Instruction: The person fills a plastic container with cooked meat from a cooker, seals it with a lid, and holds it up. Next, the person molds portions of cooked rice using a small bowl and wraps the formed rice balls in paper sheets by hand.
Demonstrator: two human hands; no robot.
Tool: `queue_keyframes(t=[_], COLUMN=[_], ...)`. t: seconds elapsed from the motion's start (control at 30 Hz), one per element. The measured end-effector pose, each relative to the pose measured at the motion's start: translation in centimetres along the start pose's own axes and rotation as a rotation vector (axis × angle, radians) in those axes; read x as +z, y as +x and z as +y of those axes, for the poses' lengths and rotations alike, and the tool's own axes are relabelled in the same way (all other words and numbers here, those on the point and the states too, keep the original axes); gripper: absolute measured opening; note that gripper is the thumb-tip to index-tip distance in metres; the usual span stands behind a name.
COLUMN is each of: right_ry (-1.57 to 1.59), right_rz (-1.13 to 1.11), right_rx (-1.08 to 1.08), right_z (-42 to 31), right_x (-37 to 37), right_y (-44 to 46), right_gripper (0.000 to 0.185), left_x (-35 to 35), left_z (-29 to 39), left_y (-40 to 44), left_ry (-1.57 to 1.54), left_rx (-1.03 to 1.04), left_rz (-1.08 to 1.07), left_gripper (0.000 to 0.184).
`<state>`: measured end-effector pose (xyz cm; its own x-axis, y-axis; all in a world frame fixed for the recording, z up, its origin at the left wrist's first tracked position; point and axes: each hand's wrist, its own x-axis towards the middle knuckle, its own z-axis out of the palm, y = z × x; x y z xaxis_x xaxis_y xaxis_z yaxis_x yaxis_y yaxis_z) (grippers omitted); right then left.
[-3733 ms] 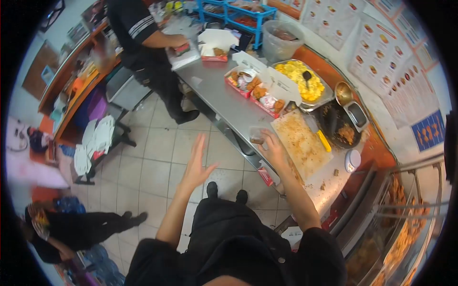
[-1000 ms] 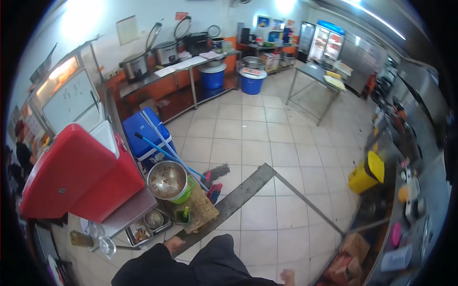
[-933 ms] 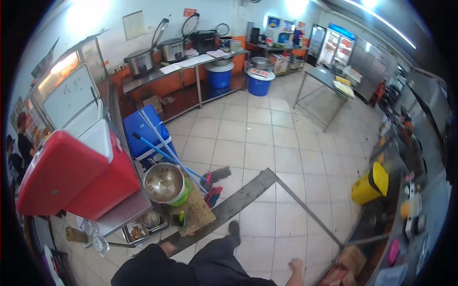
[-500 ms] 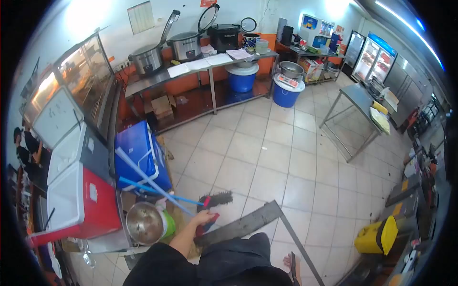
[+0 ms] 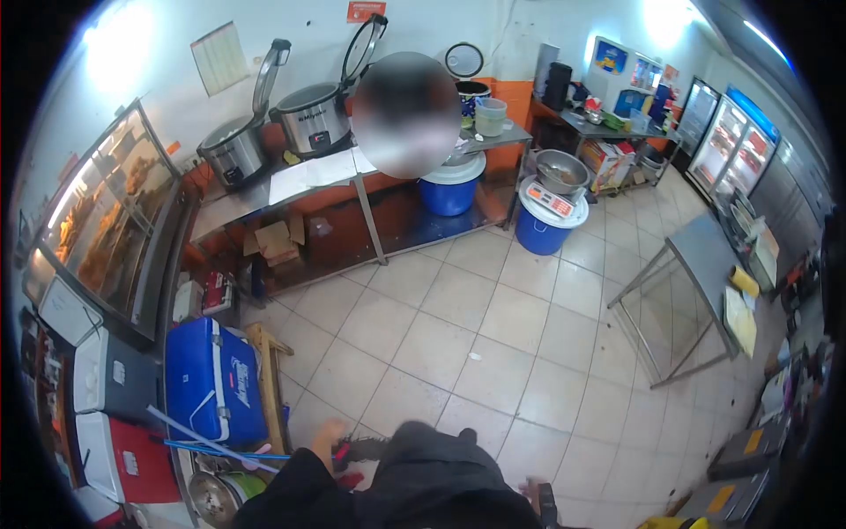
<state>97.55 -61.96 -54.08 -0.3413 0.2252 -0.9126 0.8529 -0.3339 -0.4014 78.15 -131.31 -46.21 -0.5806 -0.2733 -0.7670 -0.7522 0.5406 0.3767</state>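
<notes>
My left hand (image 5: 328, 436) reaches down past my dark sleeve, low in the view. Its fingers are smeared, and I cannot tell whether they grip anything. Close to its right lies a dark-bristled broom head (image 5: 366, 448) with a red connector. A blue pole (image 5: 264, 456) and a pale grey pole (image 5: 198, 434) run in from the left and pass behind my sleeve. A red piece (image 5: 351, 480) shows just below the hand. My right hand (image 5: 531, 490) hangs beside my dark clothing at the bottom edge, with a dark object beside it; its fingers are mostly hidden.
A blue cooler (image 5: 203, 379) and a red cooler (image 5: 145, 458) stand at left, near a metal bowl (image 5: 211, 501). Rice cookers (image 5: 313, 119) line a steel counter. A scale and bowl sit on a blue bucket (image 5: 539, 236). At right stands a steel table (image 5: 696, 264).
The view has tilted up, so the coolers, poles and broom head sit lower. My left hand, earlier beside the red piece at the grey pole's end, now appears above it.
</notes>
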Motion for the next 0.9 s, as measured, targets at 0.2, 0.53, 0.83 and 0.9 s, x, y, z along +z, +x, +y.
queue_keyframes(t=[0.2,0.53,0.83,0.9], right_ry=[-0.911,-0.614,0.284,0.366], right_rz=[0.023,-0.171,-0.443,-0.372], right_rx=[-0.668,-0.574,-0.625,-0.621], right_z=[-44.3,-77.9,-116.6,-124.9], right_x=[11.0,40.8,66.0,71.3], right_y=[12.8,17.8,18.7,22.9], right_gripper=[0.016,0.025,0.011,0.021], left_x=[2.1,-2.6,-27.5,-28.7], left_z=[3.4,35.8,90.5,93.9], left_y=[-1.6,31.0,32.8,36.0], left_ry=[0.183,-0.046,-0.357,-0.411], left_rx=[0.106,-0.174,0.673,0.689], left_rz=[-0.082,-0.044,0.374,0.452], left_gripper=[0.048,0.071,0.081,0.083])
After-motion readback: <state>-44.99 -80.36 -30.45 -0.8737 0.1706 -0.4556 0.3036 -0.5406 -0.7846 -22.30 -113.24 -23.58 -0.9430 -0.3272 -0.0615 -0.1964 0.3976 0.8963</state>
